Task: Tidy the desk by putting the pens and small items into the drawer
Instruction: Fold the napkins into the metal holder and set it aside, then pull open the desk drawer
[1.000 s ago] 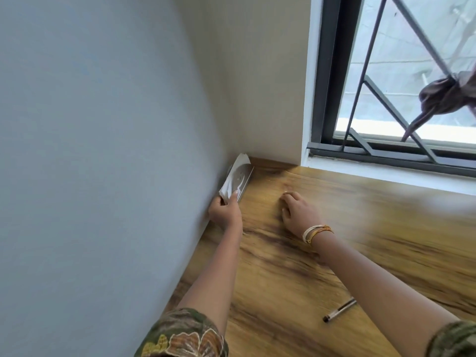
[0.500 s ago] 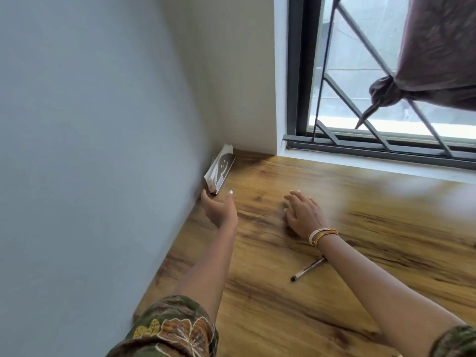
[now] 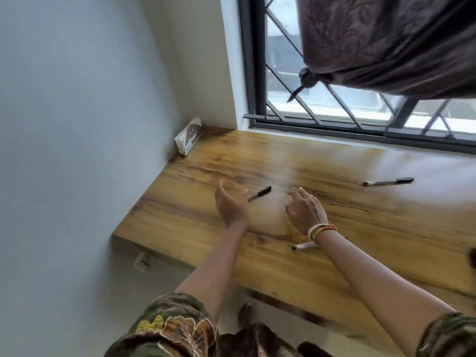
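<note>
Three pens lie on the wooden desk. A black pen rests just beyond my left hand, which hovers open with the palm turned inward and holds nothing. My right hand is open too, fingers spread over the desk. Partly under my right wrist lies a white pen. A third pen sits far right near the window. A white booklet leans against the left wall in the far corner. No drawer is in view.
The blue-grey wall borders the desk on the left. A barred window with a knotted brown curtain runs along the back. A wall socket sits below the desk's left end. A dark object shows at the right edge.
My left hand has let go of the booklet and drawn back toward me, open. My right hand has lifted off the desk. The view has pulled back, showing more pens and the desk's edge.
</note>
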`<action>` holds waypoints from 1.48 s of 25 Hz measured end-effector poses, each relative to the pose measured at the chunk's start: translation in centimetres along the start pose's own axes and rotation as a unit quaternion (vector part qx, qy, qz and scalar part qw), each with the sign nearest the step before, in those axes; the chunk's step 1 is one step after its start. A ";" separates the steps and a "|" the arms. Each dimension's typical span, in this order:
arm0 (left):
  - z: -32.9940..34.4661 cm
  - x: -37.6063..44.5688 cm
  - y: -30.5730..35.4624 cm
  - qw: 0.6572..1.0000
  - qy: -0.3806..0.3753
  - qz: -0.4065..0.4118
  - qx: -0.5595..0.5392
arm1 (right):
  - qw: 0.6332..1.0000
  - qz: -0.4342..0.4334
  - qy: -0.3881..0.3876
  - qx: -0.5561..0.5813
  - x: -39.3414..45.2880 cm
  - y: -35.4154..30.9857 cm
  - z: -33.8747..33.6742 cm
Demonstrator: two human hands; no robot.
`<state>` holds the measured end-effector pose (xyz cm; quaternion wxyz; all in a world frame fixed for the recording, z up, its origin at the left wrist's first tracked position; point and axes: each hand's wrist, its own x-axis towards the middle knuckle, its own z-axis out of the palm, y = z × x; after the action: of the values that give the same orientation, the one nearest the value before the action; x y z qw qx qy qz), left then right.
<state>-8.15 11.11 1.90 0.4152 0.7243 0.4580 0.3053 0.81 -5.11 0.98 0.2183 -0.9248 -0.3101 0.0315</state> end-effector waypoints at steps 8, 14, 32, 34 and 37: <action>-0.1 -16.3 0.2 0.975 -0.115 0.166 0.090 | 0.997 0.051 0.063 -0.010 -13.0 5.0 -2.9; -0.2 -24.2 -1.5 0.931 -0.220 0.257 0.133 | 0.986 0.143 0.084 0.035 -22.4 7.0 -3.0; 2.0 -32.1 -4.0 0.792 -0.391 0.249 0.397 | 0.324 0.564 0.194 0.735 -35.5 17.8 0.3; 2.4 -31.9 -4.2 0.788 -0.390 0.243 0.409 | 0.239 0.536 0.212 0.781 -35.0 19.6 0.5; 2.4 -31.3 -4.1 0.781 -0.404 0.234 0.414 | 0.165 0.507 0.248 0.809 -33.4 21.0 0.7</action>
<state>-20.15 -17.41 -4.75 0.1381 0.9685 0.1468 -0.1464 -14.48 -39.44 -11.10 0.8450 -0.1406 0.4974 0.1373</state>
